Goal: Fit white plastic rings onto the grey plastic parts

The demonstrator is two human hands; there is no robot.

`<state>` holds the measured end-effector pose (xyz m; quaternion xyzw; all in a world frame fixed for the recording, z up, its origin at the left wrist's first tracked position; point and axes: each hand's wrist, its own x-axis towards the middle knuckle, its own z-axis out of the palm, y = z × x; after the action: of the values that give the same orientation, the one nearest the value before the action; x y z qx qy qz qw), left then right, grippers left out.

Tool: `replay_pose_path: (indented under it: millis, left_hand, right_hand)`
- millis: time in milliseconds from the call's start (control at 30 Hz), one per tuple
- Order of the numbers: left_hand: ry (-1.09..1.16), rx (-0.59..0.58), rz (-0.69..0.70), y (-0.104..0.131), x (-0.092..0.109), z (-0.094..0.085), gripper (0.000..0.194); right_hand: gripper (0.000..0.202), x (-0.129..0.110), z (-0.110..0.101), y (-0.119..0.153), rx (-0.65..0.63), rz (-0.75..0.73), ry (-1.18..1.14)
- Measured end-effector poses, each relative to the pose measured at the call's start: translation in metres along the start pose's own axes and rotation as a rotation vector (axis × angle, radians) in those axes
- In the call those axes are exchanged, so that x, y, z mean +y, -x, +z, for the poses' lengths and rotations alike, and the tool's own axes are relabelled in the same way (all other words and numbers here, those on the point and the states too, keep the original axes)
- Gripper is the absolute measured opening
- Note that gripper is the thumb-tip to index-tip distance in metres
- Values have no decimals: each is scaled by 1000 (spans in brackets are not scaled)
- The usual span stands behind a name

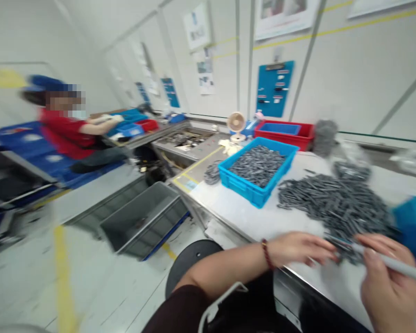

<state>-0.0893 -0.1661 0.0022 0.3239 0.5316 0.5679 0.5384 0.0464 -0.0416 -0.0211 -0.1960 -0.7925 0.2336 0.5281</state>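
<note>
My left hand (303,249), with a dark red bracelet at the wrist, reaches over the near edge of the white table (211,196). Its fingers are loosely stretched, somewhat blurred, at the front of a big heap of small grey stick-shaped parts (336,199); no part shows clearly held. My right hand (390,277) is closed around a whitish pen-shaped tool (404,267). The tool's front end points toward my left fingertips, over a few parts at the heap's edge. Behind the heap, a blue bin (241,184) is filled with similar grey parts.
Another blue bin (414,226) stands at the right. A red bin (284,134) and a small fan (236,125) are at the back. Grey crates (145,231) and a round black stool (190,259) stand left below the table. A co-worker (65,125) sits far left.
</note>
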Motion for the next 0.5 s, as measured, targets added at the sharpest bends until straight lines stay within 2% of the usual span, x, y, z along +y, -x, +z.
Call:
replay_pose_path:
  millis: [33,67,100,233,333,500]
  left_hand:
    - [-126,-14,-11,-3,5,-7,23]
    - [-564,120,25,-7,10,-15,21]
    - [-707,189,51,-11,16,-26,22]
    - [-1021,294,124,-32,27,-64,21]
    - [-1236,307,123,-48,18,-66,16]
    - [-1459,374,114,-73,0,-53,30]
  right_hand:
    - [19,-7,-7,-9,-8,4,-20]
    - [19,-11,-13,-17,-38,42,-26]
    - [22,-12,-18,-22,-97,110,-14]
    - [38,-1,-29,-32,-271,257,63]
    - [37,7,-27,-34,-383,245,89]
    - [32,8,-13,-38,-540,199,37]
